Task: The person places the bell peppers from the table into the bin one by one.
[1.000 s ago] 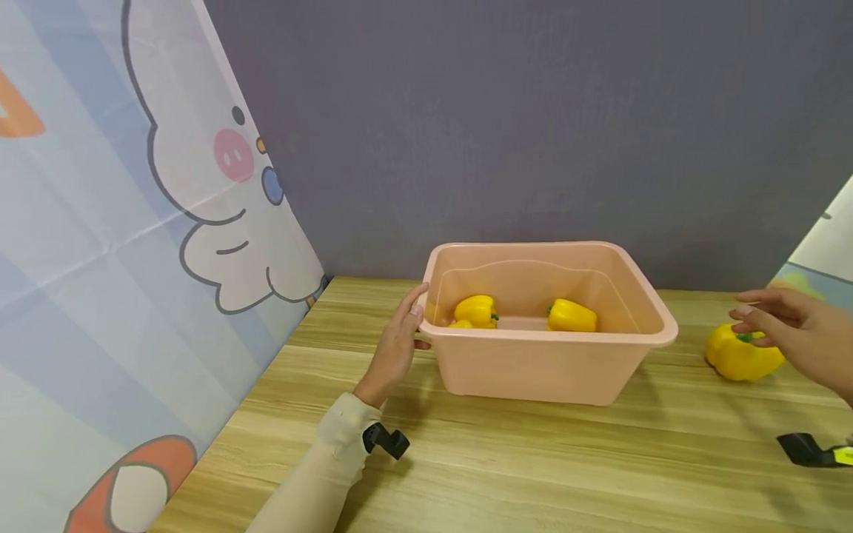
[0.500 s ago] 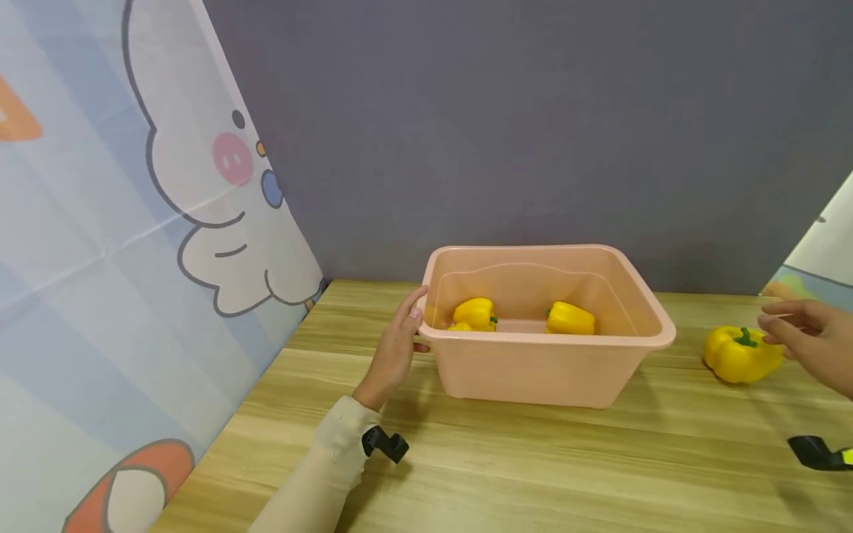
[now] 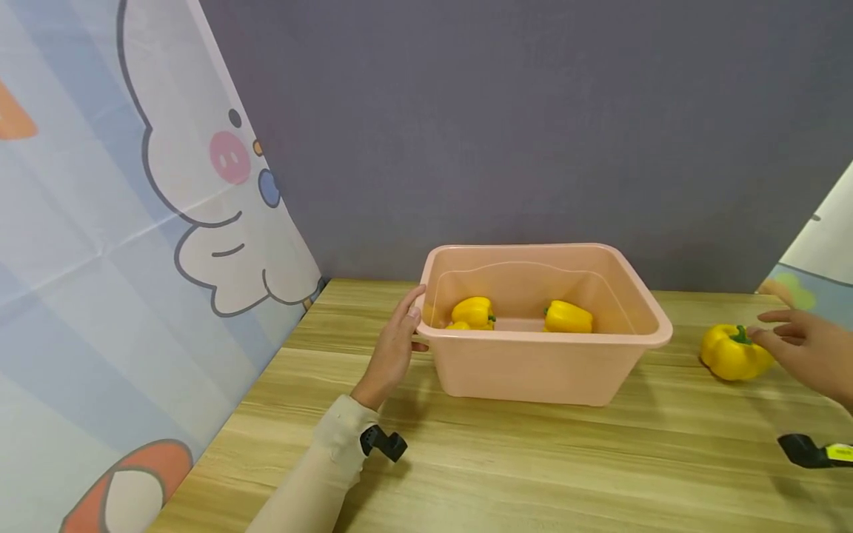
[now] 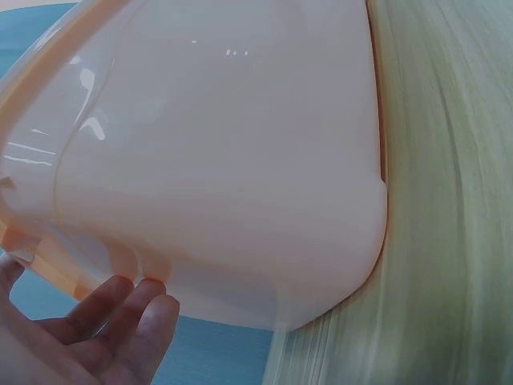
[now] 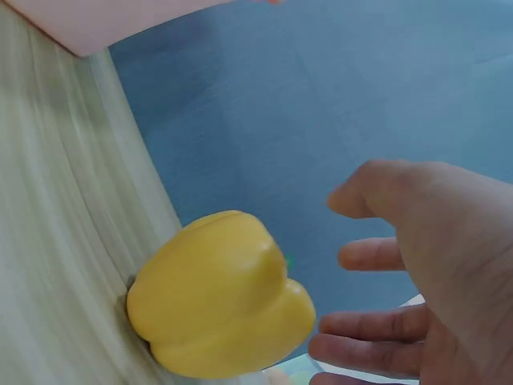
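A pink plastic bin [image 3: 533, 370] stands upright on the wooden table. My left hand [image 3: 393, 348] holds its left rim; in the left wrist view, bent fingers [image 4: 152, 321] touch the outer wall below the lip. Inside lie yellow bell peppers: one [image 3: 569, 317] on the right, another [image 3: 472, 311] on the left with part of a further one [image 3: 458, 326] beside it, mostly hidden by the front wall. Right of the bin, a yellow bell pepper [image 3: 729, 355] rests on the table. My right hand [image 3: 809, 355] hovers beside its green stem, fingers spread and holding nothing.
The wooden table [image 3: 506, 466] runs up to a grey panel [image 3: 520, 133] close behind the bin. A cartoon-printed cloth [image 3: 100, 259] hangs along the left side, and another printed sheet [image 3: 820, 259] shows at the far right. Black wrist mounts sit on both forearms.
My right hand first drew back rightward from over the bell pepper, uncovering its stem, then came slightly left again. My left hand and the bin have stayed in place.
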### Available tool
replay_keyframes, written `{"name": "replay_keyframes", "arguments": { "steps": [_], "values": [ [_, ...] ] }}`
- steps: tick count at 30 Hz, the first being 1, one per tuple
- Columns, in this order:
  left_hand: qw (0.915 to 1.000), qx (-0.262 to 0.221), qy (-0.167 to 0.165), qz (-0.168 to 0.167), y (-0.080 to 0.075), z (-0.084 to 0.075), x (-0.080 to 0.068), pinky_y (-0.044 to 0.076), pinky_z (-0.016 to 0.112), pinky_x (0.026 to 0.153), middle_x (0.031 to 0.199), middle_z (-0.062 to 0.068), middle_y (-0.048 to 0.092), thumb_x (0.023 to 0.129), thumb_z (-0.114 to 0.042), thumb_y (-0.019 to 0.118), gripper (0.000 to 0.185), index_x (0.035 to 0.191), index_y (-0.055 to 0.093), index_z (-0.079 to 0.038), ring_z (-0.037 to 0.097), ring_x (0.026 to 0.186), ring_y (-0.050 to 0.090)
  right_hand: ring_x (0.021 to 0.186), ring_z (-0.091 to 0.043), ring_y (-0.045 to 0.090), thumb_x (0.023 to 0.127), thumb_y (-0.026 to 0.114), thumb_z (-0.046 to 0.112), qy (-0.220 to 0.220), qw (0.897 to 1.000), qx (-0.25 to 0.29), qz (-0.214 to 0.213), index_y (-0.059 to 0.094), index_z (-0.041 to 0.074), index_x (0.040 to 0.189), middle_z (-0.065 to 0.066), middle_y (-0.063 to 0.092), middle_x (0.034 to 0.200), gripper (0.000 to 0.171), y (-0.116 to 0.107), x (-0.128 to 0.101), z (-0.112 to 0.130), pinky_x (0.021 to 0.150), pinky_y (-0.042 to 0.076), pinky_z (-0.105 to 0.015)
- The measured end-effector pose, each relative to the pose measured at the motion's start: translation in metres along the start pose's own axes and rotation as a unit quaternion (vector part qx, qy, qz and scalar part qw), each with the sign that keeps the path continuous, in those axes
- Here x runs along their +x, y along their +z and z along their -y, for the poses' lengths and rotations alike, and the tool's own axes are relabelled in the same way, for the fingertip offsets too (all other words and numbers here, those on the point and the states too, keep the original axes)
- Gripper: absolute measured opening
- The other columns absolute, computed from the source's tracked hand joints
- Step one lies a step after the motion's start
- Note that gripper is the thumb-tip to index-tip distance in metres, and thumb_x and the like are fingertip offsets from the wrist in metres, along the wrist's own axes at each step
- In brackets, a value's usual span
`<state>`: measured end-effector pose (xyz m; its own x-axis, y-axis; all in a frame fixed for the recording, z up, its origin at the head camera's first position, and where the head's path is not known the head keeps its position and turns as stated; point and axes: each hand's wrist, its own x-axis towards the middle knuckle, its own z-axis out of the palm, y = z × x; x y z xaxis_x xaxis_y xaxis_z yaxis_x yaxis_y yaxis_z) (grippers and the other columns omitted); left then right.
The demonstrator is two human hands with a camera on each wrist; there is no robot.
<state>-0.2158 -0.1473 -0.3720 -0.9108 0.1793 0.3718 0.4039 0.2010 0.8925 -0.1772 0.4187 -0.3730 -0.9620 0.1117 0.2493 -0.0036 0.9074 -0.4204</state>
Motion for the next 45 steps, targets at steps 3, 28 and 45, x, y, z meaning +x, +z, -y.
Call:
{"name": "replay_keyframes", "arguments": {
  "steps": [3, 28, 45],
  "values": [
    [1.0, -0.004, -0.004, 0.004, -0.001, -0.001, 0.0, 0.055, 0.053, 0.081, 0.148, 0.007, 0.048, 0.108, -0.046, 0.034, 0.046, 0.153, 0.038, -0.038, 0.028, 0.108, 0.058, 0.1, -0.072, 0.043, 0.102, 0.056, 0.034, -0.018, 1.0, -0.009, 0.011, 0.041, -0.023, 0.129, -0.057, 0.038, 0.116, 0.064, 0.001, 0.002, -0.002, 0.068, 0.046, -0.068],
    [1.0, 0.006, -0.004, 0.004, -0.001, 0.001, -0.001, 0.056, 0.051, 0.079, 0.145, 0.012, 0.05, 0.106, -0.05, 0.034, 0.048, 0.153, 0.037, -0.039, 0.028, 0.105, 0.059, 0.094, -0.068, 0.047, 0.095, 0.065, 0.042, -0.04, 0.998, -0.002, 0.044, 0.031, -0.023, 0.136, -0.059, 0.036, 0.118, 0.084, 0.024, 0.006, -0.018, 0.072, 0.041, -0.071],
    [1.0, 0.0, -0.004, 0.001, -0.001, 0.002, -0.001, 0.055, 0.054, 0.08, 0.139, 0.011, 0.054, 0.107, -0.049, 0.035, 0.046, 0.152, 0.039, -0.04, 0.027, 0.106, 0.058, 0.085, -0.056, 0.053, 0.092, 0.069, 0.04, -0.034, 0.999, 0.007, 0.026, 0.032, -0.025, 0.133, -0.056, 0.042, 0.112, 0.086, 0.029, 0.006, -0.014, 0.065, 0.044, -0.057]
  ]
}}
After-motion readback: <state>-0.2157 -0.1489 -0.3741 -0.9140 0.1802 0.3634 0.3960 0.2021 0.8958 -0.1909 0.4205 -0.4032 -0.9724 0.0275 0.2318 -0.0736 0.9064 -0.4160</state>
